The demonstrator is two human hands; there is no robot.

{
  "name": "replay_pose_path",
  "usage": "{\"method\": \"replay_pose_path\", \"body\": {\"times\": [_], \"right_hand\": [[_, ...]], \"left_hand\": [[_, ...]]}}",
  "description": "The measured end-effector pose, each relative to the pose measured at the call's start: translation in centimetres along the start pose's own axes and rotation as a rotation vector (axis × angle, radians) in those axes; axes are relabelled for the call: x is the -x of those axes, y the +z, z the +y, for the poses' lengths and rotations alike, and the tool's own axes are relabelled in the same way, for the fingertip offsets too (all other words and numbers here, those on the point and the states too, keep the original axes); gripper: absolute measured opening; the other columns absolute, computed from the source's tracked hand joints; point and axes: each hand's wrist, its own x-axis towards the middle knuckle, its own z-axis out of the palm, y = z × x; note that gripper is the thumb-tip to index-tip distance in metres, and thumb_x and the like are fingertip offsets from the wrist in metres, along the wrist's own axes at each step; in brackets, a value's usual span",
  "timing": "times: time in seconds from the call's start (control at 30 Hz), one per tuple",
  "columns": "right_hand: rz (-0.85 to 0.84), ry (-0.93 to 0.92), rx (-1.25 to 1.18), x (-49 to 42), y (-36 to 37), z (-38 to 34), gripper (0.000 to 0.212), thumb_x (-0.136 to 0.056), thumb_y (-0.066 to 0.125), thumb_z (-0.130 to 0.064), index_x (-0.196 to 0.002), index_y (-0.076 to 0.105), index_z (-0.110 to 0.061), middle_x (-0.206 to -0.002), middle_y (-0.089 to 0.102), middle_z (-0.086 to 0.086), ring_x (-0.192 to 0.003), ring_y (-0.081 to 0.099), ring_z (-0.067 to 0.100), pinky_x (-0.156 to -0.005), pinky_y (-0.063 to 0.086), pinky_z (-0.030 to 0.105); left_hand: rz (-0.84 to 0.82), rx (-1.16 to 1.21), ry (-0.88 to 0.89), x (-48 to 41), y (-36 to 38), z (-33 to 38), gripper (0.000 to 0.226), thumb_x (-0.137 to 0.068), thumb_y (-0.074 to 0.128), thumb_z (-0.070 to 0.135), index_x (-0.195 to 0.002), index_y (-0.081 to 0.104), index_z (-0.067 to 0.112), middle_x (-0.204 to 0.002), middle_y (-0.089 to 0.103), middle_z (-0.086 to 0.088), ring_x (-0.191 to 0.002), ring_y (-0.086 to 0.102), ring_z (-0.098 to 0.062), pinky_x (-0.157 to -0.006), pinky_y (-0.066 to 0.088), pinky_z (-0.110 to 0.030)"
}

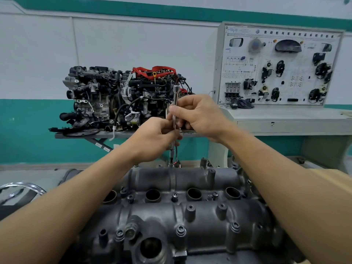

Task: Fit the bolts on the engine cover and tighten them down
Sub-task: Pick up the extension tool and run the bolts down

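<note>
The step in hand seems to be the tightening of one bolt at the far edge of the dark grey cast-metal engine cover (pixel 209 221), which lies low in the view, directly in front of the person. A long, thin chrome socket driver (pixel 175 92) stands almost upright. Its lower tip sits on the far bolt (pixel 171 164), though the contact is too small to see well. The left hand (pixel 154 139) pinches the shaft lower down with curled fingers, and the right hand (pixel 200 115) grips it just above, thumb and fingers closed around it. I judge that the next move calls for turning the shaft between the fingers while holding it straight, so the tip does not slip off. The cover looks dull, with four round dark holes (pixel 152 195) in a row and several small dark bolts (pixel 180 229) seated along its near and middle parts.
</note>
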Motion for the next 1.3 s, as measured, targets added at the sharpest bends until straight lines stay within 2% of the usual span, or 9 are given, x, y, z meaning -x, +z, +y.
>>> {"method": "replay_pose_path", "body": {"times": [0.13, 0.3, 0.43, 0.63, 0.83, 1.0, 1.07, 1.2, 1.3], "right_hand": [[0.148, -0.005, 0.077, -0.2, 0.0, 0.7, 0.025, -0.080, 0.083, -0.023, -0.073, 0.062, -0.013, -0.065, 0.061, 0.003, -0.055, 0.051, 0.010, -0.053, 0.044, 0.021], [-0.067, 0.049, -0.042, 0.1, -0.1, -0.1, 0.005, -0.094, 0.066, -0.009, -0.096, 0.070, -0.008, -0.086, 0.074, 0.005, -0.054, 0.054, 0.008, -0.050, 0.044, 0.013], [-0.100, 0.046, -0.061, 0.3, -0.2, -0.4, 0.009, -0.094, 0.061, 0.001, -0.093, 0.069, -0.002, -0.080, 0.073, 0.006, -0.054, 0.055, 0.007, -0.051, 0.044, 0.013], [0.089, 0.007, 0.112, 0.2, -0.1, 0.2, 0.029, -0.079, 0.084, -0.021, -0.068, 0.057, -0.016, -0.057, 0.054, -0.008, -0.051, 0.046, 0.005, -0.053, 0.041, 0.017], [-0.096, 0.075, -0.060, 0.2, -0.5, -0.6, 0.007, -0.094, 0.064, -0.004, -0.096, 0.070, -0.006, -0.083, 0.075, 0.003, -0.056, 0.058, 0.005, -0.051, 0.044, 0.011], [0.070, 0.029, 0.049, 0.2, -0.3, -0.1, 0.020, -0.081, 0.081, -0.012, -0.071, 0.064, -0.014, -0.063, 0.067, -0.003, -0.053, 0.056, 0.005, -0.053, 0.044, 0.015], [0.133, 0.022, 0.086, 0.1, -0.3, 0.2, 0.028, -0.076, 0.086, -0.019, -0.067, 0.060, -0.014, -0.062, 0.060, -0.002, -0.055, 0.051, 0.008, -0.056, 0.044, 0.020], [0.013, 0.092, -0.015, 0.1, -0.3, -0.3, 0.016, -0.086, 0.077, -0.016, -0.097, 0.069, -0.008, -0.077, 0.074, 0.001, -0.058, 0.059, 0.008, -0.051, 0.045, 0.015], [-0.082, 0.105, -0.023, 0.1, -0.8, -0.6, 0.009, -0.095, 0.063, -0.008, -0.097, 0.070, -0.013, -0.088, 0.078, 0.002, -0.061, 0.062, 0.008, -0.052, 0.045, 0.016]], "left_hand": [[0.157, -0.178, 0.053, 0.2, 0.5, -0.4, 0.023, -0.089, 0.075, 0.028, -0.081, 0.074, 0.007, -0.071, 0.074, -0.009, -0.063, 0.067, -0.016, -0.063, 0.056, -0.035], [0.076, -0.034, -0.004, 0.0, 0.1, -0.2, 0.012, -0.096, 0.063, 0.008, -0.094, 0.073, 0.003, -0.085, 0.077, -0.009, -0.082, 0.075, -0.026, -0.080, 0.062, -0.042], [0.023, -0.026, -0.009, 0.1, 0.1, 0.0, 0.015, -0.098, 0.059, 0.009, -0.098, 0.072, 0.001, -0.093, 0.076, -0.013, -0.085, 0.075, -0.019, -0.084, 0.060, -0.042], [0.206, -0.089, 0.021, 0.2, 0.2, -0.3, 0.018, -0.082, 0.082, 0.026, -0.078, 0.075, 0.010, -0.066, 0.075, -0.003, -0.062, 0.073, -0.017, -0.059, 0.058, -0.031], [0.086, -0.111, 0.000, -0.1, -0.2, -0.2, 0.013, -0.095, 0.066, 0.010, -0.088, 0.074, 0.003, -0.084, 0.077, -0.013, -0.083, 0.074, -0.031, -0.082, 0.060, -0.047], [0.116, -0.088, 0.038, 0.3, 0.0, 0.0, 0.008, -0.087, 0.077, 0.020, -0.083, 0.077, 0.013, -0.066, 0.075, 0.007, -0.059, 0.068, 0.000, -0.058, 0.051, -0.013], [0.177, -0.106, 0.036, 0.2, 0.0, -0.1, 0.014, -0.084, 0.080, 0.022, -0.079, 0.076, 0.010, -0.065, 0.075, 0.001, -0.058, 0.070, -0.008, -0.056, 0.054, -0.019], [0.103, -0.118, 0.015, 0.1, -0.2, -0.1, 0.009, -0.092, 0.070, 0.012, -0.088, 0.075, 0.006, -0.078, 0.077, -0.008, -0.075, 0.075, -0.026, -0.076, 0.062, -0.042], [0.038, -0.087, -0.003, 0.1, -0.2, 0.0, 0.014, -0.096, 0.061, 0.006, -0.093, 0.074, 0.007, -0.087, 0.078, -0.003, -0.083, 0.075, -0.020, -0.085, 0.061, -0.043]]}}
